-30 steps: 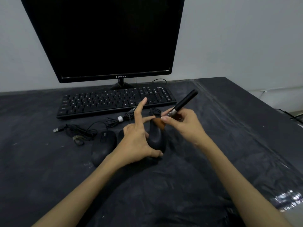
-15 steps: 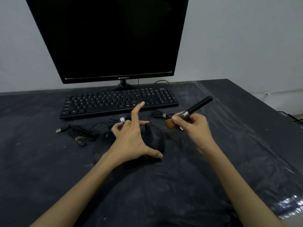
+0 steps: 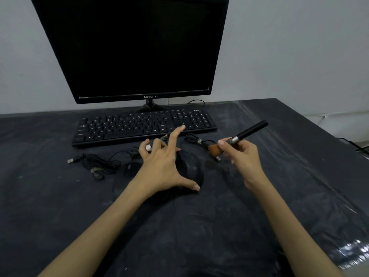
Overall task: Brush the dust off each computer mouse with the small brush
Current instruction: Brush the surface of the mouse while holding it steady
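Left hand (image 3: 161, 168) spreads over a black mouse (image 3: 192, 172), thumb touching its near edge; at the mouse's two o'clock, right hand (image 3: 244, 154) pinches the small brush (image 3: 249, 130), brown bristles apart from it; keyboard (image 3: 129, 126) at twelve o'clock.

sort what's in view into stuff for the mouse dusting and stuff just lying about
For the job: small brush in the right hand; black mouse at the left hand; second mouse further left.
Lying about: keyboard; monitor.
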`<state>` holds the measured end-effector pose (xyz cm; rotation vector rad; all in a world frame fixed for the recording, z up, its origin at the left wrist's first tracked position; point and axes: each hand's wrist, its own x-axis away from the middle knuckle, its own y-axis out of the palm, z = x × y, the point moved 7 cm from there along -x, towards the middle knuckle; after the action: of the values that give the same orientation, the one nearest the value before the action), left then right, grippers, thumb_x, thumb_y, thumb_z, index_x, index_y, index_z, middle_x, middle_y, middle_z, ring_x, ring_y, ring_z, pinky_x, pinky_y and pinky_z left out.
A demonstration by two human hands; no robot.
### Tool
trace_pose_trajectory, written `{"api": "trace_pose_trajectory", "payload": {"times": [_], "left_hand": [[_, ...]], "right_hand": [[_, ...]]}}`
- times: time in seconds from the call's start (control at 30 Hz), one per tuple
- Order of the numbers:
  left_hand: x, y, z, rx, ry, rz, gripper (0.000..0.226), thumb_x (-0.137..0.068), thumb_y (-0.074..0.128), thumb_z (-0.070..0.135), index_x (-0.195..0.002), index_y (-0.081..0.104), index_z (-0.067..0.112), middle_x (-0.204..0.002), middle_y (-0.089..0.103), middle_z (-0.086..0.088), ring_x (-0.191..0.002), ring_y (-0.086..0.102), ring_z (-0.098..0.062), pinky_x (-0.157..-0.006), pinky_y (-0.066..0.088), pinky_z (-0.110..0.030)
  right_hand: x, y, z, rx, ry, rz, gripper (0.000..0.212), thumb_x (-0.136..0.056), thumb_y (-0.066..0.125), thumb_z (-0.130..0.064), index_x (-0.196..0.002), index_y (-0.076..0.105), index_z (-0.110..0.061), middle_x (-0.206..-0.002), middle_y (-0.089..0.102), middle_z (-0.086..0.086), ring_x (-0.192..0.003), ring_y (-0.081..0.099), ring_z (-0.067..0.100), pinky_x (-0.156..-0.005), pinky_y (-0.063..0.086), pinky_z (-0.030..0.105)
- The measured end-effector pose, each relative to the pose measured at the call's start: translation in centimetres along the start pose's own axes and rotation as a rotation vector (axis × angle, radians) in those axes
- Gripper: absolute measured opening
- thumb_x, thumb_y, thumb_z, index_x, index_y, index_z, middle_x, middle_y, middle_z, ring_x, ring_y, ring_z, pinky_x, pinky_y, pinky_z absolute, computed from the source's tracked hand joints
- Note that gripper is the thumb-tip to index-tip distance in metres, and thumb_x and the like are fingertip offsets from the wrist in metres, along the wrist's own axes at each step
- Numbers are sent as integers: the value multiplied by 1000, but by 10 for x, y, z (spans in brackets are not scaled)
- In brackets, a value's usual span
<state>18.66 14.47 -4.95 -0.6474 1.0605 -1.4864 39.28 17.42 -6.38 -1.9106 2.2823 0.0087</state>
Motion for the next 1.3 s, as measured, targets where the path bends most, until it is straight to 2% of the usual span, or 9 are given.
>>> {"api": "trace_pose_trajectory", "payload": {"times": [0.23, 0.43, 0.5, 0.6, 0.67, 0.8, 0.93, 1.1, 1.3], "left_hand": [[-37, 17, 5, -20, -3, -52, 137, -44, 70, 83, -145, -12, 40, -115, 64, 1, -133, 32, -22, -112, -7, -47], [-57, 26, 3, -69, 28, -130, 138, -44, 71, 82, -145, -11, 38, -124, 62, -1, -136, 31, -24, -111, -10, -51], [-56, 27, 3, -71, 33, -143, 136, -47, 72, 81, -146, -12, 38, -126, 61, 0, -138, 30, -23, -111, -13, -52], [-49, 25, -1, -30, 16, -191, 131, -52, 72, 79, -146, -11, 39, -133, 57, -1, -142, 26, -20, -111, -15, -53], [-41, 19, -9, 26, -17, -237, 124, -54, 71, 77, -145, -5, 41, -137, 54, 0, -144, 23, -20, -111, -15, -52], [-11, 1, -30, -7, -10, -318, 109, -55, 72, 76, -142, 17, 40, -146, 42, 8, -145, 15, -12, -113, -14, -52], [21, -11, -46, -87, 48, -345, 114, -51, 77, 72, -142, 17, 39, -151, 31, 10, -145, 1, -6, -111, -19, -50], [28, -12, -52, -73, 61, -290, 118, -49, 83, 65, -142, 16, 37, -141, 43, 11, -142, 12, -8, -113, -15, -46], [15, -8, -38, -55, 88, -269, 123, -51, 82, 65, -144, 7, 36, -140, 51, 0, -138, 34, -18, -112, -11, -49]], "right_hand": [[1, 2, 4, 37, 16, 25, 3, -83, 72, -23, -82, 70, -22, -81, 69, 2, -71, 59, 8, -59, 41, 16], [6, 12, 4, 146, -25, 28, 5, -81, 74, -26, -79, 72, -21, -77, 71, -5, -73, 64, 7, -71, 50, 25], [8, 16, 1, 186, -39, 40, 5, -81, 74, -27, -79, 72, -23, -80, 72, -3, -78, 67, 10, -72, 51, 22], [12, 18, -6, 271, -65, 66, 4, -83, 72, -27, -80, 70, -26, -79, 70, -8, -74, 63, -1, -61, 44, 7], [13, 17, -8, 305, -79, 82, 4, -83, 72, -27, -83, 70, -23, -79, 69, -10, -73, 61, -3, -61, 43, 7], [21, 23, -11, 292, -91, 104, 8, -83, 72, -28, -84, 71, -20, -78, 67, -8, -72, 59, 0, -62, 43, 10], [35, 47, -10, 257, -55, -14, 20, -85, 69, -32, -80, 68, -12, -72, 64, 0, -67, 57, 11, -66, 47, 26], [54, 67, -4, 366, -20, -169, 39, -87, 66, -37, -75, 59, 0, -57, 53, -3, -53, 49, 7, -51, 40, 20], [63, 61, -8, 357, 0, -161, 26, -86, 68, -31, -73, 62, -10, -53, 54, -6, -44, 49, -1, -45, 40, 13]]}}
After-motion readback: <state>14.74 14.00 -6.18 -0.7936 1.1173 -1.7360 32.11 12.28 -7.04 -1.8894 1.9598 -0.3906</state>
